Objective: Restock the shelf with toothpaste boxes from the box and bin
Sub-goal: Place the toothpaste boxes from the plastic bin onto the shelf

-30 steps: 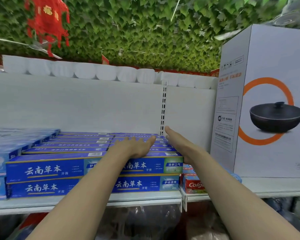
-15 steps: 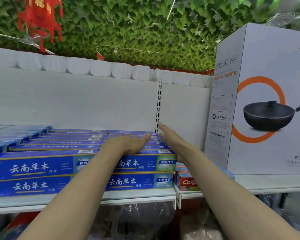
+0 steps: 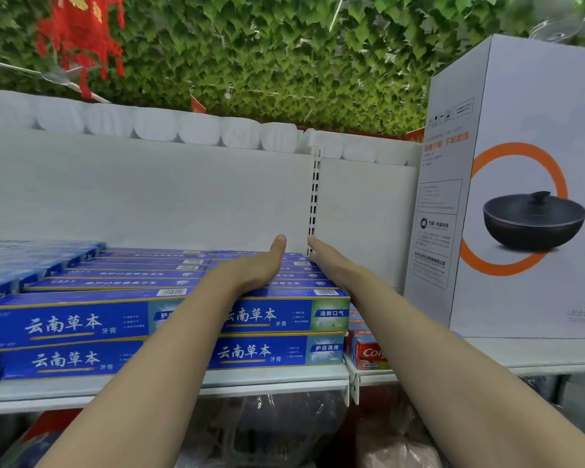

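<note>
Blue toothpaste boxes (image 3: 81,320) lie stacked two high in several rows on the white shelf (image 3: 267,380). My left hand (image 3: 254,268) lies flat on top of the right-hand stack, fingers straight and reaching toward the back panel. My right hand (image 3: 331,261) stretches flat along the right end of the same stack, fingertips near the slotted upright (image 3: 314,204). Neither hand holds a box. A red Colgate box (image 3: 368,354) sits on the neighbouring shelf section, partly hidden by my right forearm.
A large white carton (image 3: 527,197) picturing a black pan stands on the shelf at the right. White paper rolls (image 3: 156,125) line the top of the back panel under a leafy wall. Bagged goods (image 3: 267,430) show below the shelf.
My left hand has slid further back over the top boxes, its fingers now straight. My right hand stays along the stack's right end. The view has shifted slightly.
</note>
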`<state>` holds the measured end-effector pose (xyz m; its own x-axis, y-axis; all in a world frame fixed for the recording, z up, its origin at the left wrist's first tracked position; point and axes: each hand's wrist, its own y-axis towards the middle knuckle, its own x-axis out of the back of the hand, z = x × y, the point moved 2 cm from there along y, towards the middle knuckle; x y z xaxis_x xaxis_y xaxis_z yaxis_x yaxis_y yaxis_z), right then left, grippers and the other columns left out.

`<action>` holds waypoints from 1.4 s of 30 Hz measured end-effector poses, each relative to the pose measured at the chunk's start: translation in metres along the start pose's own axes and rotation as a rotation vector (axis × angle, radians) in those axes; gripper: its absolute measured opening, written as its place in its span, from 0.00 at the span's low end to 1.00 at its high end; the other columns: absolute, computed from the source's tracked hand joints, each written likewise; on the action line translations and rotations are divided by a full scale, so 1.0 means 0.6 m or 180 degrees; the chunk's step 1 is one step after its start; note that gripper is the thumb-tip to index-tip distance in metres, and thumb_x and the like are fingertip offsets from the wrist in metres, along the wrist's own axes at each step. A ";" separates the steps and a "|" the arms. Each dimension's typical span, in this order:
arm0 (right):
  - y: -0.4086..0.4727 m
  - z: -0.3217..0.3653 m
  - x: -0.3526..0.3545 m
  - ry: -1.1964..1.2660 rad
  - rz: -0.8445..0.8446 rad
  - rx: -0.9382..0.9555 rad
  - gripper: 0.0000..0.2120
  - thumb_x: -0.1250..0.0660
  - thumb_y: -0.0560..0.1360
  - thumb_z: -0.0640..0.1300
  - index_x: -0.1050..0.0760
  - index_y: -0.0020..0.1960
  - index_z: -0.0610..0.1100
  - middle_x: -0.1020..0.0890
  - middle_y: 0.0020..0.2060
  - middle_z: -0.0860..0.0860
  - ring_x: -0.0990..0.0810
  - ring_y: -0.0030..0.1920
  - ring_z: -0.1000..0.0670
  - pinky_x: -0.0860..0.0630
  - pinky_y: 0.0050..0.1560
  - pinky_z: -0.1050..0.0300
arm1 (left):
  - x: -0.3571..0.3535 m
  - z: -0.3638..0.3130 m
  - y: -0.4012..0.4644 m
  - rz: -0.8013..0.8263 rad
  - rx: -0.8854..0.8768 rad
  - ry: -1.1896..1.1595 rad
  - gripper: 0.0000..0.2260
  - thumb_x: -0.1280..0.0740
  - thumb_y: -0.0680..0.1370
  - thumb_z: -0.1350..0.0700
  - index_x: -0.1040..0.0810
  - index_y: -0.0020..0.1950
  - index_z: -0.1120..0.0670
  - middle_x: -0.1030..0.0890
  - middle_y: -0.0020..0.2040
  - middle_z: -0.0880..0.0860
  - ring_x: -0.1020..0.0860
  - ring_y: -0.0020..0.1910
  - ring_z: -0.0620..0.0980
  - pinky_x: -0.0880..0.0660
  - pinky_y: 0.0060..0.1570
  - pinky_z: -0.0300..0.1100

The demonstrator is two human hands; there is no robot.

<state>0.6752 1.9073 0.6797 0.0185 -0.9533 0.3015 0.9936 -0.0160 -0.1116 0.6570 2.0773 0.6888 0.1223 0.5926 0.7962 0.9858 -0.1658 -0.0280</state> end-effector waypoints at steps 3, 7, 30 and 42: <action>0.009 -0.004 0.003 0.0000 -0.0045 0.0000 0.30 0.52 0.83 0.65 0.24 0.55 0.42 0.13 0.38 0.48 0.14 0.36 0.51 0.23 0.39 0.59 | -0.001 -0.001 -0.004 -0.0097 0.0030 0.0197 0.43 0.61 0.76 0.26 0.44 0.82 0.51 0.46 0.82 0.56 0.47 0.81 0.58 0.53 0.77 0.55; 0.016 -0.003 0.004 -0.0054 -0.0053 0.0048 0.31 0.53 0.83 0.65 0.24 0.61 0.41 0.13 0.39 0.47 0.14 0.37 0.50 0.24 0.40 0.57 | -0.003 0.000 -0.007 -0.0033 0.0059 0.0240 0.42 0.61 0.76 0.25 0.47 0.82 0.50 0.50 0.82 0.56 0.51 0.81 0.57 0.55 0.78 0.56; -0.077 0.038 0.019 -0.0062 -0.1209 0.1265 0.26 0.51 0.85 0.56 0.35 0.77 0.43 0.33 0.76 0.47 0.36 0.76 0.46 0.40 0.71 0.53 | 0.002 -0.012 -0.037 -0.1203 -0.0599 0.0740 0.42 0.68 0.78 0.33 0.23 0.64 0.57 0.23 0.66 0.60 0.38 0.76 0.60 0.44 0.74 0.59; -0.226 -0.174 -0.150 0.0220 -0.2545 0.3460 0.19 0.48 0.81 0.51 0.33 0.70 0.52 0.19 0.51 0.54 0.21 0.54 0.51 0.27 0.58 0.52 | -0.161 0.135 -0.198 -0.3486 -0.1708 -0.0307 0.33 0.59 0.84 0.39 0.19 0.56 0.57 0.22 0.57 0.56 0.26 0.57 0.58 0.33 0.60 0.49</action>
<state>0.5272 1.9638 0.5690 -0.5755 -0.8088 -0.1207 0.3144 -0.3550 0.8804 0.5374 2.1041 0.5663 -0.7116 0.6754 0.1936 0.4031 0.1668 0.8998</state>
